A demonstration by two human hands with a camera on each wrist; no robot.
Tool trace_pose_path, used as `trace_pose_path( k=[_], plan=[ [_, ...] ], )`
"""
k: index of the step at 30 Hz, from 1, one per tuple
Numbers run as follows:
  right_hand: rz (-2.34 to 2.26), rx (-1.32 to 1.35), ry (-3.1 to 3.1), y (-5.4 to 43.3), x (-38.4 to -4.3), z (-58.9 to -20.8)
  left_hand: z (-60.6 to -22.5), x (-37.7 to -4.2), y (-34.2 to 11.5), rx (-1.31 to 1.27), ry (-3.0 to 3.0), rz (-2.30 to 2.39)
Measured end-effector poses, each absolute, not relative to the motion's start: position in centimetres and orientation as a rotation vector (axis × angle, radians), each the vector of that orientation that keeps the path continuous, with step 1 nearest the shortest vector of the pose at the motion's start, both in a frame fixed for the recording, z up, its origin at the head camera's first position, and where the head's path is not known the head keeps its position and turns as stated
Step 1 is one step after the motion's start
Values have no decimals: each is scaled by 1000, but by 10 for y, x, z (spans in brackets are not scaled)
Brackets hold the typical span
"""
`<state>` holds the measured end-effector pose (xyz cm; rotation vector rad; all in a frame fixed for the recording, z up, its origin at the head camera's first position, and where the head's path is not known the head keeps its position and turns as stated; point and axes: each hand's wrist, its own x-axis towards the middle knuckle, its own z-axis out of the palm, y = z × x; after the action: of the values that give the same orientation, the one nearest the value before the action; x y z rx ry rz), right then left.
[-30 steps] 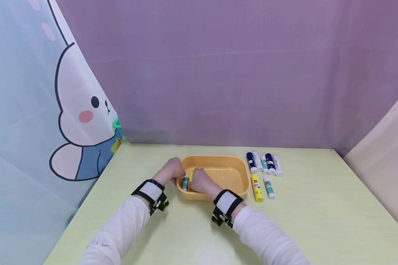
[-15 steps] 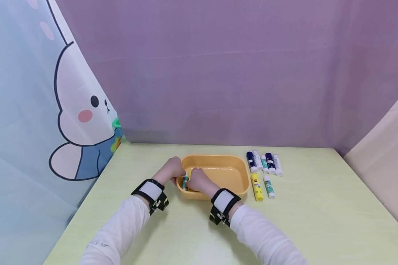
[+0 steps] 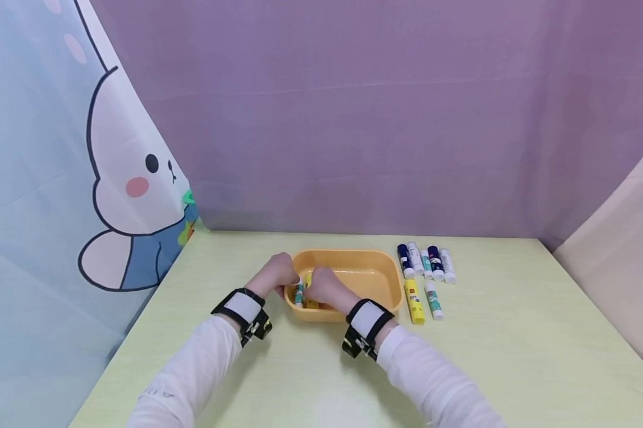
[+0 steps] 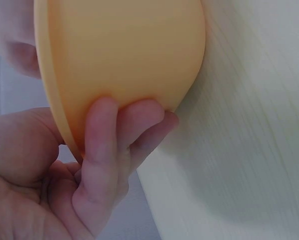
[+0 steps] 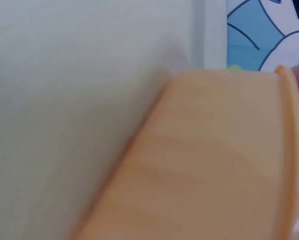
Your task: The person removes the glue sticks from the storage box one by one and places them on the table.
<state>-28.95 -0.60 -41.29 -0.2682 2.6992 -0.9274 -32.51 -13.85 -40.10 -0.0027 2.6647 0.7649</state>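
Observation:
My left hand [image 3: 280, 271] grips the left rim of an orange plastic basin [image 3: 375, 257]. In the left wrist view its fingers [image 4: 102, 130] lie against the basin's outer wall, with the thumb over the rim. My right hand [image 3: 327, 288] reaches down inside the basin's left part, right at a yellow glue stick [image 3: 309, 303]. The right fingertips are hidden, and I cannot tell whether they hold the stick. A white and teal glue stick [image 3: 298, 295] lies left of the yellow one, along the basin's left wall. The right wrist view shows mostly the basin's outer side [image 5: 204, 155].
Right of the basin, several navy, white and teal glue sticks [image 3: 435, 263] lie in a row on the pale table [image 3: 514, 333]. In front of them are another yellow glue stick [image 3: 415, 302] and a small teal one [image 3: 434, 301]. A purple cloth [image 3: 375, 119] hangs behind.
My right hand shifted slightly left, then back to the right, and more of the yellow glue stick beside it shows now. The left hand keeps its place on the rim.

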Motion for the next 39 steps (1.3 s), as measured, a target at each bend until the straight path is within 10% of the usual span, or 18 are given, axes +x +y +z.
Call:
trace_pose_path(
  k=[39],
  plan=[
    [-695,-177,2878,172,-273,-302,-399,-319,-139,-9,2654,837]
  ],
)
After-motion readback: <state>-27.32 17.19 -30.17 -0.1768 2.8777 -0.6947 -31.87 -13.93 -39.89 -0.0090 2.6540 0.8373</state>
